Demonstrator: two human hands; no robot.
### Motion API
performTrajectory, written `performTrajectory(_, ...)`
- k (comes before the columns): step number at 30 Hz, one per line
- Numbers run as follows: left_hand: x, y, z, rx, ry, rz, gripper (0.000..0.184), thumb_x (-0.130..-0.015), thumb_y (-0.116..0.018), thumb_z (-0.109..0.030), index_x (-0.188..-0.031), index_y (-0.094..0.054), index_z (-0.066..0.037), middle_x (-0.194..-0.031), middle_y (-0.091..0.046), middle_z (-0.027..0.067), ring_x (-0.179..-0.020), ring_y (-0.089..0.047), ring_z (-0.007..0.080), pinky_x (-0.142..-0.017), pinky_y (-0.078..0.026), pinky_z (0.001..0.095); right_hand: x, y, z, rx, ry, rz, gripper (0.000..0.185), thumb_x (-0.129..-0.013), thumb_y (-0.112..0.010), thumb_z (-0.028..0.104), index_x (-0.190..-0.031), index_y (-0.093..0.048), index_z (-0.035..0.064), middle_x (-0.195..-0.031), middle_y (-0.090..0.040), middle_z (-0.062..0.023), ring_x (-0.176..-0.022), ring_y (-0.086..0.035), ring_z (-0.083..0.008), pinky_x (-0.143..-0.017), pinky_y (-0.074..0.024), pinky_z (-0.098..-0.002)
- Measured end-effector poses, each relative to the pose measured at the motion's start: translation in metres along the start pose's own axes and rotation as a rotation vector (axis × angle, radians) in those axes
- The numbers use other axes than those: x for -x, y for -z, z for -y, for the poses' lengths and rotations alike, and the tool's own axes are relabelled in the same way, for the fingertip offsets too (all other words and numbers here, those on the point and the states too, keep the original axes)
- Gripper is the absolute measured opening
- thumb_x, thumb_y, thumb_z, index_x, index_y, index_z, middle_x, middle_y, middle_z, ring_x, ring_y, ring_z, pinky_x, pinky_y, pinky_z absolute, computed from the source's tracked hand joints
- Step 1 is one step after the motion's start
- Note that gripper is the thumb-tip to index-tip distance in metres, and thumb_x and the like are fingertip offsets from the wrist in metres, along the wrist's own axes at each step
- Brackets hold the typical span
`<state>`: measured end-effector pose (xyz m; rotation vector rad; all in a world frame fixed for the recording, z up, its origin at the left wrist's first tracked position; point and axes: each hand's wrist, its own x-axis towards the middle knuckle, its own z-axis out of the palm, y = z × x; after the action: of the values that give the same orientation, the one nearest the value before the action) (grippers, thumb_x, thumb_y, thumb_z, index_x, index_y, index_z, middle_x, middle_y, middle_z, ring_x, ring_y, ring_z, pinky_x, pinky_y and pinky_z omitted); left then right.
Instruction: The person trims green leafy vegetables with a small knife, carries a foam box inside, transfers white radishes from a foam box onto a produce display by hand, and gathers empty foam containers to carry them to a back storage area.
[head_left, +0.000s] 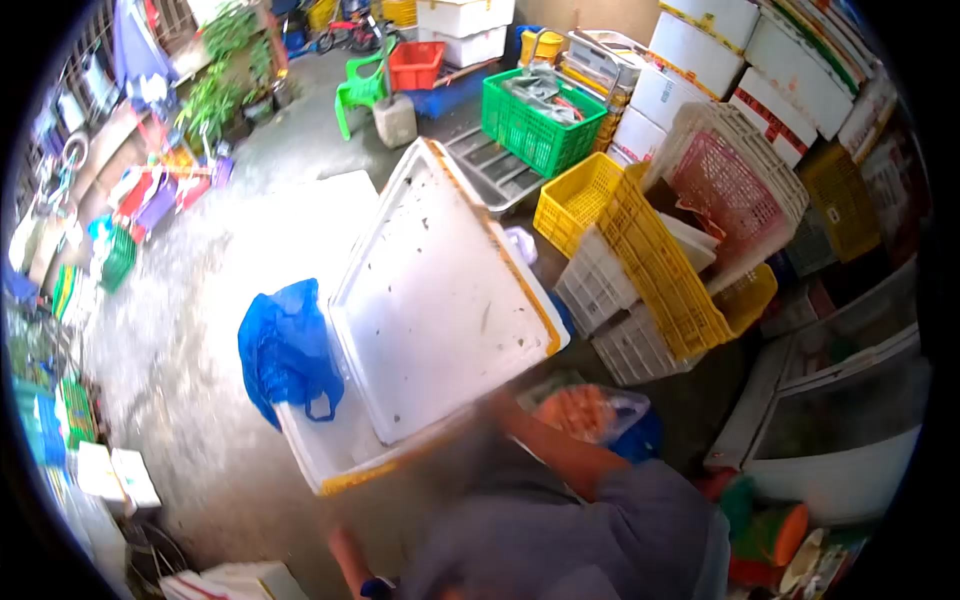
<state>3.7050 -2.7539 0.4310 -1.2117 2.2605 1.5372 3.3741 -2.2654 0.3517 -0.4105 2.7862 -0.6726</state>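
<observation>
A large white foam box (352,452) with orange-yellow tape stands in front of me. Its white lid (450,290), dotted with dark specks, lies tilted across it. A blue plastic bag (290,345) hangs over the box's left end. My right hand (497,408) reaches the near edge of the lid; its fingers are blurred and hidden, so I cannot tell its grip. Low and left of my body is my left hand (345,550), smeared by motion, apart from the box, with a dark band at the wrist. Beside my right forearm sits a clear bag with orange contents (578,410).
Yellow crates (660,265) and white crates (630,345) are stacked at right. Behind the lid, a green crate (545,120) rests by a metal platform (490,165). A green chair (362,90) stands farther back. White foam boxes (690,50) line the back right.
</observation>
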Motion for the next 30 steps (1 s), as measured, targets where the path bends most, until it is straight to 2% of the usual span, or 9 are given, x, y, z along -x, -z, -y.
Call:
performTrajectory(2, -0.049, -0.03, 0.026, -1.103, -0.711, 0.168, 0.022, -0.084, -0.07, -0.031, -0.097, -0.068, -0.013, -0.084, -0.068, 0.0054, -0.073, -0.063, 0.0306, -0.065, -0.052, 0.0427, -0.058, 0.042, 0.009, -0.015, -0.021, 0.115, 0.031, -0.08, -0.068, 0.023, -0.107, -0.07, 0.0069, -0.114, -0.064, -0.0213, -0.11, -0.059, -0.0369, -0.097, -0.0442, -0.0527)
performTrajectory(4, -0.009, -0.049, -0.092, -0.92, -0.399, 0.425, 0.036, -0.093, -0.061, -0.038, -0.109, -0.066, -0.005, -0.089, -0.066, 0.0137, -0.082, -0.066, 0.0287, -0.07, -0.051, 0.0466, -0.106, 0.161, 0.052, -0.046, -0.023, 0.304, 0.02, -0.086, -0.059, 0.015, -0.1, -0.069, 0.0046, -0.113, -0.064, -0.0231, -0.111, -0.056, -0.0387, -0.101, -0.0407, -0.0538)
performTrajectory(14, -0.277, -0.161, -0.201, -0.55, 0.095, 0.485, 0.032, -0.095, -0.059, -0.038, -0.109, -0.065, -0.01, -0.09, -0.067, 0.0107, -0.08, -0.066, 0.028, -0.066, -0.051, 0.0453, -0.323, 0.259, -0.021, 0.147, -0.337, 0.208, 0.047, -0.086, -0.06, 0.019, -0.131, -0.058, 0.0047, -0.141, -0.049, -0.0239, -0.138, -0.035, -0.0408, -0.118, -0.0206, -0.0553)
performTrajectory(19, -0.449, -0.206, -0.27, 0.306, 0.568, 0.211, 0.029, -0.096, -0.058, -0.038, -0.109, -0.064, -0.012, -0.091, -0.068, 0.0092, -0.079, -0.065, 0.0276, -0.064, -0.051, 0.0446, -0.414, 0.344, -0.047, 0.35, -0.573, 0.229, 0.057, -0.086, -0.063, 0.021, -0.14, -0.054, 0.0059, -0.147, -0.046, -0.0226, -0.145, -0.028, -0.0404, -0.122, -0.0123, -0.0565)
performTrajectory(21, -0.517, -0.228, -0.308, 0.4, 0.541, 0.173, 0.029, -0.097, -0.058, -0.039, -0.109, -0.064, -0.013, -0.091, -0.068, 0.0086, -0.078, -0.065, 0.0275, -0.063, -0.05, 0.0444, -0.426, 0.348, -0.115, 0.326, -0.446, -0.192, 0.049, -0.084, -0.067, 0.02, -0.13, -0.061, 0.0056, -0.135, -0.058, -0.0166, -0.13, -0.05, -0.0358, -0.108, -0.0387, -0.0581)
performTrajectory(22, -0.553, -0.239, -0.327, 0.369, 0.475, 0.229, 0.033, -0.099, -0.055, -0.039, -0.117, -0.061, -0.011, -0.099, -0.068, 0.0107, -0.082, -0.065, 0.028, -0.067, -0.051, 0.0439, -0.443, 0.365, -0.124, -0.448, -0.657, -0.543, 0.041, -0.085, -0.067, 0.02, -0.123, -0.063, 0.0047, -0.129, -0.061, -0.0149, -0.117, -0.058, -0.0326, -0.092, -0.048, -0.0539)
performTrajectory(24, -0.606, -0.26, -0.376, 0.333, 0.371, 0.274, 0.042, -0.099, -0.054, -0.039, -0.127, -0.055, -0.007, -0.111, -0.066, 0.0144, -0.09, -0.065, 0.0296, -0.072, -0.053, 0.0438, -0.467, 0.412, -0.144, -0.945, -0.634, -0.861, 0.033, -0.089, -0.064, 0.022, -0.115, -0.066, 0.0025, -0.119, -0.065, -0.0135, -0.097, -0.068, -0.0275, -0.067, -0.0576, -0.0456)
performTrajectory(27, -0.631, -0.29, -0.464, 0.328, 0.298, 0.217, 0.043, -0.098, -0.055, -0.037, -0.127, -0.054, -0.005, -0.113, -0.065, 0.0158, -0.088, -0.066, 0.0302, -0.067, -0.054, 0.0413, -0.492, 0.521, -0.159, -1.108, -0.724, -0.867, 0.047, -0.095, -0.06, 0.024, -0.137, -0.046, 0.0072, -0.126, -0.059, -0.0171, -0.102, -0.066, -0.0329, -0.07, -0.0588, -0.0498)
performTrajectory(30, -0.642, -0.324, -0.494, 0.364, 0.306, 0.212, 0.038, -0.098, -0.055, -0.033, -0.123, -0.057, -0.005, -0.107, -0.067, 0.0143, -0.086, -0.067, 0.0287, -0.063, -0.054, 0.0399, -0.515, 0.596, -0.24, -1.096, -0.846, -1.069, 0.054, -0.095, -0.061, 0.027, -0.141, -0.041, 0.0071, -0.124, -0.059, -0.0194, -0.108, -0.062, -0.0363, -0.074, -0.0563, -0.057)
